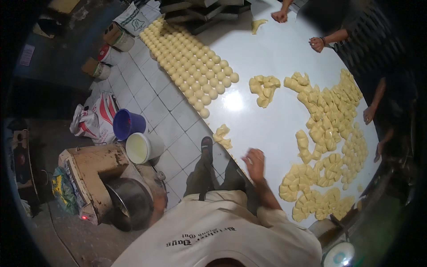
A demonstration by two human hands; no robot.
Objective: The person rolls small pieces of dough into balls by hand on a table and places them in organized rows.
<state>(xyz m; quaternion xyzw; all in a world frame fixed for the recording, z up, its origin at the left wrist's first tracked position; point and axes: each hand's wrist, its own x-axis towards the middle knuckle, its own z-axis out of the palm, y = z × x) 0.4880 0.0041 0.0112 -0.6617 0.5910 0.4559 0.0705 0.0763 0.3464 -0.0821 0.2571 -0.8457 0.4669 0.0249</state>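
My right hand (254, 163) is over the near edge of the white table (262, 129), its fingers curled in. Whatever may be under or inside them is hidden. A small heap of dough pieces (222, 136) lies at the table edge just left of it. My left hand (156, 202) is a brownish smear low on the left, beside the mixer bowl, and its fingers do not show. Rows of round dough balls (195, 71) cover the far left of the table. Many cut dough pieces (324, 111) spread over the right side, with another small heap (264, 89) mid-table.
Co-workers' hands (316, 43) rest along the far and right edges. Dark stacked trays (204, 15) stand at the back. On the left floor are a purple bucket (128, 123), a white bucket (144, 148) and a mixer with a metal bowl (129, 202).
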